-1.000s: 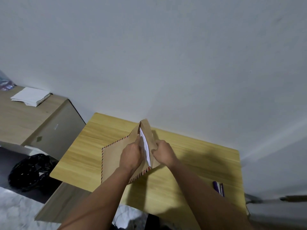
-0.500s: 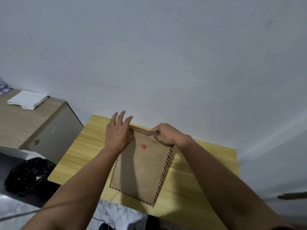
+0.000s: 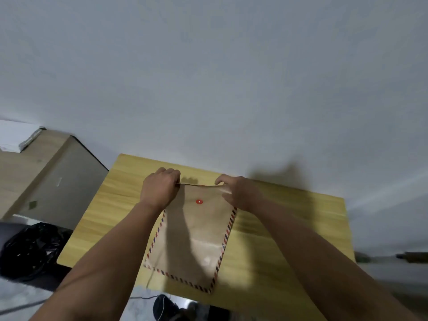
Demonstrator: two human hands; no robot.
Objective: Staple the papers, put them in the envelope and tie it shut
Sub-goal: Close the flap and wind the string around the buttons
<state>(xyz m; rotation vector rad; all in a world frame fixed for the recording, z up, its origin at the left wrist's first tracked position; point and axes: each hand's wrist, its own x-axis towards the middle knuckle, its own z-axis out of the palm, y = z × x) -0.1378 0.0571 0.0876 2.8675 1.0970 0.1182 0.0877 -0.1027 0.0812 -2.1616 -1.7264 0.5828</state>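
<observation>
**Both hands at the envelope's mouth, flap edge pinched**

The brown envelope [image 3: 192, 237] lies flat on the yellow wooden table [image 3: 278, 228], its striped border running down both long sides and along the near end. The left hand [image 3: 159, 188] has its grip curled closed on the far left corner of the top edge; the right hand [image 3: 240, 193] pinches the same edge at the far right corner, fingers bent over it. Between the two grips the top edge runs nearly straight. Just nearer than that edge, about midway between the grips, sits the red button [image 3: 199, 201] of the tie closure. No string shows clearly, and the papers are out of sight, presumably inside.

The envelope should be light and thin: stiff enough to lie flat, yet quick to crease or buckle if one corner is pulled harder than the other. The surface looks smooth and may slide on the table, so an even hold at both corners suits folding the flap toward the button. The tie itself, likely fine and limp, will want a fingertip pinch near the button.
</observation>
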